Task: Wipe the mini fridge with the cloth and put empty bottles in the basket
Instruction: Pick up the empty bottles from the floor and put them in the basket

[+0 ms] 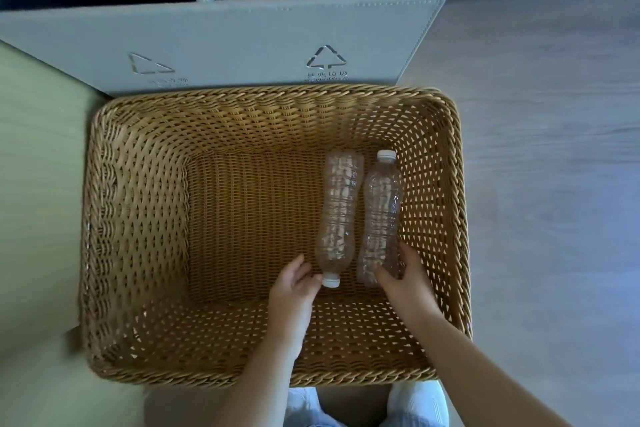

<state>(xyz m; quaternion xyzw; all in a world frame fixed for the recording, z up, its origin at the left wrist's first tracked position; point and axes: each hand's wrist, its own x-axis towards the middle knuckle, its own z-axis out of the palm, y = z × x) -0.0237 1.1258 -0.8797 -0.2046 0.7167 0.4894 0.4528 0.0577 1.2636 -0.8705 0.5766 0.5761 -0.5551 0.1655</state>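
Note:
A large woven wicker basket (138,204) sits on the floor below me. Two clear empty plastic bottles lie side by side on its bottom, right of centre. The left bottle (337,215) has its white cap towards me, and my left hand (294,291) pinches it at the cap end. The right bottle (381,211) has its white cap pointing away, and my right hand (405,277) is wrapped around its base. No mini fridge or cloth is in view.
A grey two-compartment bin (242,42) with recycling symbols stands right behind the basket. A pale green panel (38,184) is at the left. Grey wood-look floor (554,184) spreads to the right. My knees and white shoes (415,402) show at the bottom edge.

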